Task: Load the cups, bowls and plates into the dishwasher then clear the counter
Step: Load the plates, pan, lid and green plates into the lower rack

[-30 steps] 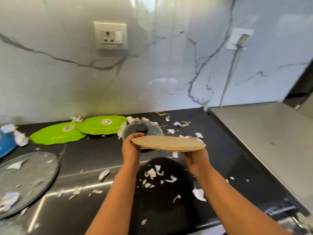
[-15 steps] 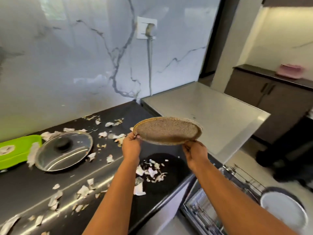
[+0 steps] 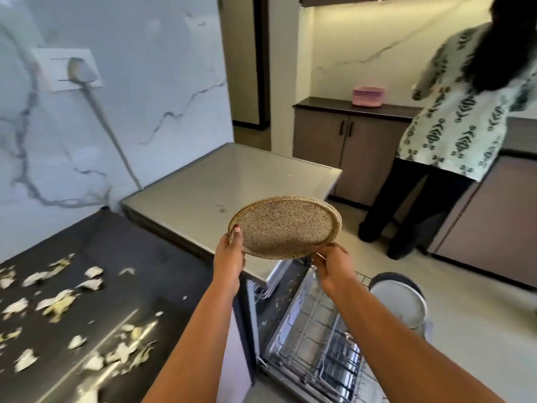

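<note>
Now the plate [image 3: 286, 228] hangs mid-frame, at 12 o'clock from the open rack [image 3: 313, 338], face tilted twd the camera. The left hand [image 3: 229, 257] pinches its rim at 9 o'clock, the right hand [image 3: 331, 264] at 5: two-pt hold, prob. to stand it on edge beside the grey plate [image 3: 399, 303] at 3.

Bright, soft light fills the frame. At upper right a warm yellow glow lights the cream back wall [image 3: 363, 39]. Glare streaks the glossy black counter [image 3: 125, 324] at lower left, where torn white scraps [image 3: 61, 301] are blurred.
</note>
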